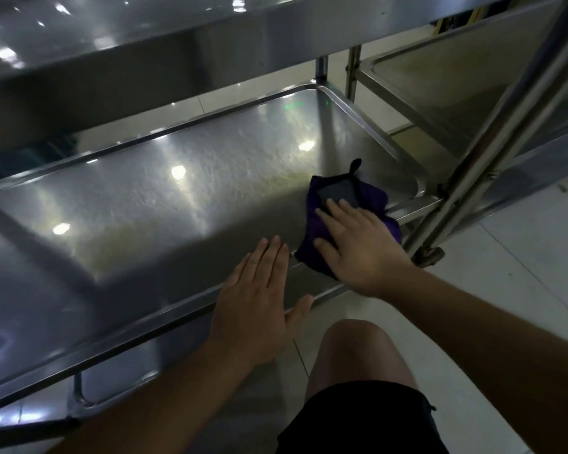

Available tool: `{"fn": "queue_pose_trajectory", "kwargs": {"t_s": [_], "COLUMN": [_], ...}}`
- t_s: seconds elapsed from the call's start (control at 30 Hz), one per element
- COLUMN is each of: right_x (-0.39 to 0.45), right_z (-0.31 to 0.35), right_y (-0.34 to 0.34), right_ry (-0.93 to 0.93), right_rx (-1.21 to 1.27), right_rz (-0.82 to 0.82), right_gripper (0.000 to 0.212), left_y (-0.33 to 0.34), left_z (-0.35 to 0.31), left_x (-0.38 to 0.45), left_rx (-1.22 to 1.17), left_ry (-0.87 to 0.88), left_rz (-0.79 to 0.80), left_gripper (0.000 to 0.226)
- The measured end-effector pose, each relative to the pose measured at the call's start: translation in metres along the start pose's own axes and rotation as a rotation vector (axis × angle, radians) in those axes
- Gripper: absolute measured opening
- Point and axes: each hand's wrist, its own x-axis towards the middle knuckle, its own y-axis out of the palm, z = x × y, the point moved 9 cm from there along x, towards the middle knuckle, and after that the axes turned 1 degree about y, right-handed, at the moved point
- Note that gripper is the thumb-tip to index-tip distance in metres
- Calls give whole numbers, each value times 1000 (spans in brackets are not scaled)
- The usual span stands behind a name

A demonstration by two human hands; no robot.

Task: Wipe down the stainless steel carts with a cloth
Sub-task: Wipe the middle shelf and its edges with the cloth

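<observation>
A purple cloth (373,194) lies on the lower shelf (177,204) of a stainless steel cart, near the shelf's right front corner. My right hand (358,247) presses flat on the cloth with fingers spread. My left hand (259,296) rests flat and open over the shelf's front rim, just left of the cloth, holding nothing. The cart's upper shelf (145,37) overhangs the top of the view.
A second steel cart (446,83) stands at the back right, close to the first. A slanted cart post (492,152) and a caster (430,255) stand at the right corner. My bare knee (354,352) is below the rim, over a pale tiled floor (512,290).
</observation>
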Motion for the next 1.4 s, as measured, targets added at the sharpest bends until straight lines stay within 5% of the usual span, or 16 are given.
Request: {"fn": "queue_pose_trajectory", "kwargs": {"t_s": [0.1, 0.27, 0.4, 0.73, 0.9, 1.0, 1.23, 1.4], "right_x": [-3, 33, 81, 193, 123, 81, 162, 217], "right_z": [-4, -88, -126, -67, 24, 21, -104, -103], "right_y": [1, -10, -19, -46, -17, -11, -53, -50], "right_ry": [-20, 290, 320, 43, -360, -436, 56, 221], "right_rx": [-31, -81, -77, -97, -65, -24, -148, -115], "right_rz": [-4, -21, 17, -15, 78, 118, -70, -61], "right_gripper": [76, 77, 75, 66, 67, 73, 63, 71], "left_y": [-1, -4, -4, 0, -1, 1, -2, -1], "left_z": [-1, 2, 2, 3, 7, 5, 3, 8], "left_x": [-2, -3, -2, -4, -5, -5, -6, -6], "left_rx": [-3, -8, -29, -36, -4, -9, -21, -53], "left_ry": [24, 39, 32, 43, 41, 41, 35, 28], "left_rz": [-15, -69, -134, -234, -257, -237, -218, -203], "left_gripper": [86, 84, 84, 85, 83, 82, 84, 86]}}
